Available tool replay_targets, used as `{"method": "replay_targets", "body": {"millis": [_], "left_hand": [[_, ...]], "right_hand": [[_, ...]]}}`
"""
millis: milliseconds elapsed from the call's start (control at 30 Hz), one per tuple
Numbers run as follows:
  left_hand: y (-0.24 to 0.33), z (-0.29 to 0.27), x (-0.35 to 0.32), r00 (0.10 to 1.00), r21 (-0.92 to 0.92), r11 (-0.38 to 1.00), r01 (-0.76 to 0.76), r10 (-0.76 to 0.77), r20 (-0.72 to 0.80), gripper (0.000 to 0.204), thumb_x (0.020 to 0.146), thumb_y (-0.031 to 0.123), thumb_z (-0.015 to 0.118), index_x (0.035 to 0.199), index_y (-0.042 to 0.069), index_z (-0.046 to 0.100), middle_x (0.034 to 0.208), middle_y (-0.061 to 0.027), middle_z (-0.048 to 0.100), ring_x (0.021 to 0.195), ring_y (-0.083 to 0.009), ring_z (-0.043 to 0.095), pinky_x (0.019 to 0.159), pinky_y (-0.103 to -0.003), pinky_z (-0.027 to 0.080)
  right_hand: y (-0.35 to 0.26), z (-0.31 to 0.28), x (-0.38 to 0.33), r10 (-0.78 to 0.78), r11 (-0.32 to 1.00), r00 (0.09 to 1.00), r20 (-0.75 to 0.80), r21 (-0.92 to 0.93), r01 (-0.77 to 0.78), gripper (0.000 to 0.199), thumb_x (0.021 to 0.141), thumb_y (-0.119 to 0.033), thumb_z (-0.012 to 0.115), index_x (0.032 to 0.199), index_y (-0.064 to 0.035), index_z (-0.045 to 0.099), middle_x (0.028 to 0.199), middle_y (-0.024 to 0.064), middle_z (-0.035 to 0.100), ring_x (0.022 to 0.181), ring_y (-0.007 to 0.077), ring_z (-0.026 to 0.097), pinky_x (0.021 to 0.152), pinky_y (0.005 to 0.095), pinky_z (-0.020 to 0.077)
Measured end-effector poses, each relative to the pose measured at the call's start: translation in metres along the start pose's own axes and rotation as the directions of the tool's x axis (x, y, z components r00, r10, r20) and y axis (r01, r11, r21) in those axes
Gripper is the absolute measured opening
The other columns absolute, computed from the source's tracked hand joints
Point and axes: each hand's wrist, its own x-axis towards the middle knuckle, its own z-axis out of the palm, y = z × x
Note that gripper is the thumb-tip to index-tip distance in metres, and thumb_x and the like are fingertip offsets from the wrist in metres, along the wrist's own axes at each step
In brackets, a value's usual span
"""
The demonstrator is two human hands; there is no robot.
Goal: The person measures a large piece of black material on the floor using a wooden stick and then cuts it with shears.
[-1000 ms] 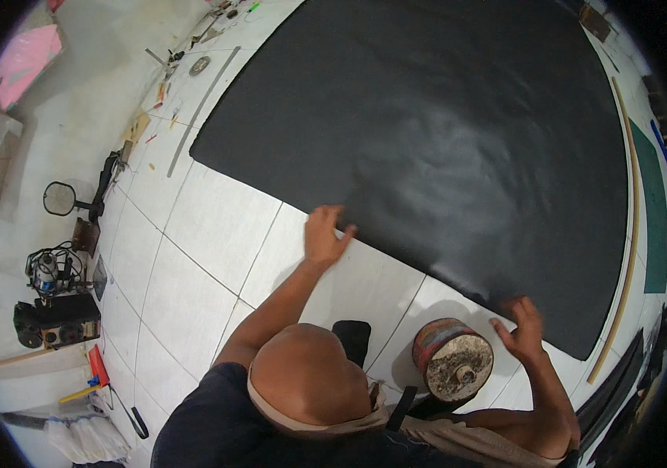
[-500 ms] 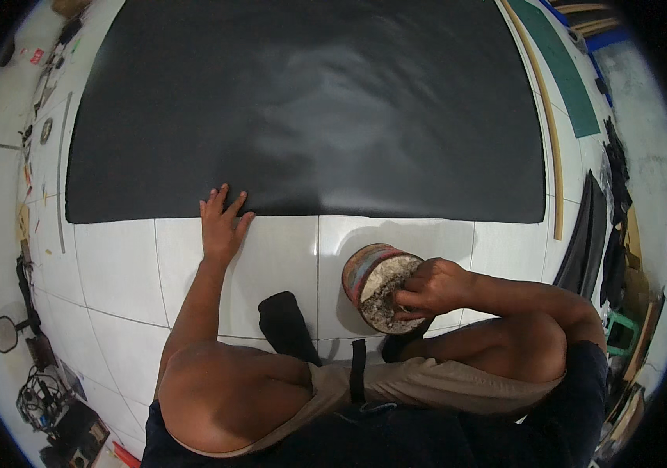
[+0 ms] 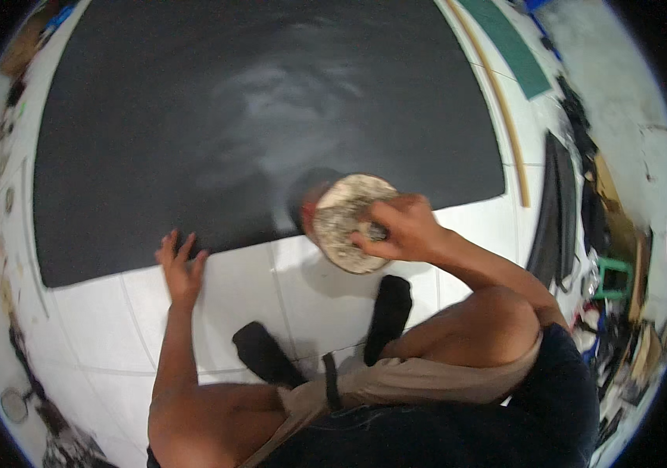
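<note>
A large black sheet (image 3: 193, 140), smooth and slightly shiny, lies flat on the white tiles. My left hand (image 3: 181, 269) is at its near edge, left of the middle, fingers spread and tips over the black surface. In my right hand (image 3: 403, 228) is a round can (image 3: 353, 191), its top crusted pale and grey, its side reddish. The fingers are curled at the middle of that top, around a dark spot. What exactly they grip there is hidden. The can is tilted and overlaps the sheet's near edge.
A long wooden strip (image 3: 497, 93) and a green mat (image 3: 509, 51) lie along the sheet's right side. Dark folded material (image 3: 553, 210), a green stool (image 3: 613, 278) and clutter line the right wall. My feet in black socks (image 3: 388, 316) are on the tiles close by.
My right hand has carried the can forward and left, from beside my foot to the sheet's edge. My left hand remains spread at the edge. The whole view has turned somewhat.
</note>
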Motion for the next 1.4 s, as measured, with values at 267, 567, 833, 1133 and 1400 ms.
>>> {"method": "replay_targets", "body": {"millis": [267,567,833,1133,1400], "left_hand": [[-0.024,0.033,-0.022,0.997,0.076,0.995,-0.071,0.074,-0.038,0.041,0.089,0.021,0.069,0.128,0.010,0.062,0.150,-0.0145,0.041,0.144,-0.0373,0.028,0.115,-0.063,0.012],[-0.015,-0.005,0.001,0.979,0.169,0.985,-0.033,-0.002,0.204,0.043,0.093,0.027,0.064,0.130,0.007,0.058,0.150,-0.0230,0.036,0.143,-0.0417,0.025,0.117,-0.059,0.011],[0.096,-0.091,0.116,0.727,0.369,0.917,-0.152,-0.149,0.671,0.052,0.086,0.045,0.064,0.122,0.009,0.063,0.123,-0.0228,0.061,0.119,-0.0392,0.056,0.103,-0.049,0.042],[0.458,-0.256,0.089,0.734,-0.473,0.877,0.091,0.262,0.626,0.029,0.091,0.026,0.064,0.112,0.006,0.066,0.105,-0.0166,0.069,0.100,-0.0334,0.066,0.088,-0.040,0.051],[0.432,-0.374,0.077,0.393,-0.127,0.917,-0.377,0.283,0.875,0.038,0.095,0.040,0.052,0.125,0.019,0.064,0.121,-0.0149,0.064,0.115,-0.0339,0.058,0.098,-0.044,0.045]], "right_hand": [[0.048,0.021,0.028,0.086,0.996,0.996,-0.014,0.029,-0.086,0.027,0.081,-0.034,0.070,0.085,-0.0113,0.057,0.060,0.0079,0.058,0.053,0.0274,0.061,0.048,0.0417,0.0490],[0.049,0.029,0.045,0.125,0.992,0.984,-0.128,-0.002,-0.127,0.026,0.076,-0.033,0.075,0.081,-0.0129,0.060,0.056,0.0012,0.055,0.050,0.0211,0.058,0.047,0.0337,0.0482],[0.036,-0.039,0.062,0.166,0.977,0.908,0.384,0.062,-0.204,0.063,0.082,-0.037,0.070,0.134,-0.0159,0.042,0.093,0.0144,0.064,0.079,0.0330,0.067,0.069,0.0462,0.0541],[-0.232,-0.222,-0.056,0.456,0.698,0.354,0.816,-0.081,-0.711,0.045,0.092,-0.040,0.054,0.124,-0.0084,0.050,0.097,0.0147,0.067,0.092,0.0339,0.067,0.082,0.0541,0.0492],[-0.268,-0.456,-0.111,0.952,-0.008,0.063,0.299,0.231,-0.973,0.050,0.088,-0.051,0.059,0.113,-0.0076,0.066,0.099,0.0210,0.070,0.097,0.0381,0.066,0.084,0.0471,0.0523]]}}
